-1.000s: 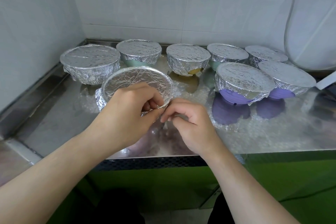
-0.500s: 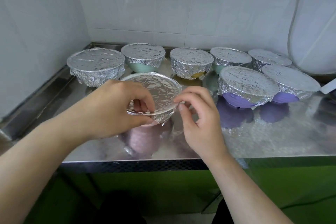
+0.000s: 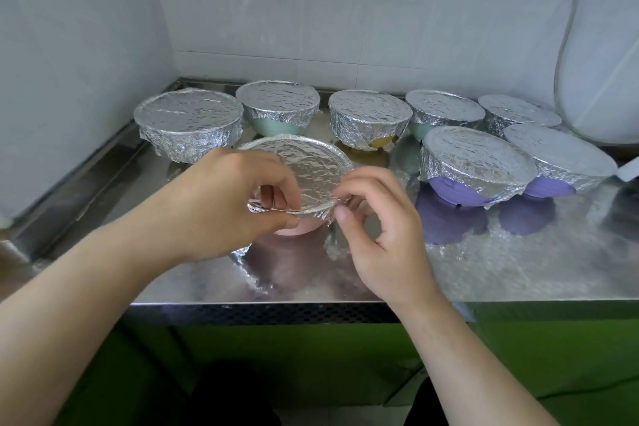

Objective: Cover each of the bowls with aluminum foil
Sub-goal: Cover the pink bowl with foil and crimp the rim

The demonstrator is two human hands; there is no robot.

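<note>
A: Where is the bowl I'm on?

B: I see the pink bowl (image 3: 298,227) at the centre of the frame, on the steel bench (image 3: 484,263), in front of the back row. Its foil (image 3: 304,169) top is a round disc with no long axis; the face tilts a little toward me and the opening points up.

A: And my hands?

B: My left hand (image 3: 221,204) comes in from the lower left, and its grip is clamped on the near foil edge, thumb under the rim and fingers curled on top. My right hand (image 3: 377,228) comes from the lower right; thumb and forefinger pinch the foil skirt at the bowl's right rim.

A: What can't I make out?

B: Most of the pink wall is hidden behind my left hand; only a sliver shows under the foil. I cannot tell whether the base sits flat on the bench.

A: The others?

B: Seven wrapped bowls stand behind and to the right: a large one (image 3: 188,128) at upper left, a teal one (image 3: 278,111), one showing yellow (image 3: 370,123), another teal (image 3: 444,114), a small one (image 3: 518,114) at the far right, and two purple ones (image 3: 473,166) (image 3: 556,162) nearer me. The last is partly overlapped by its neighbour.
</note>
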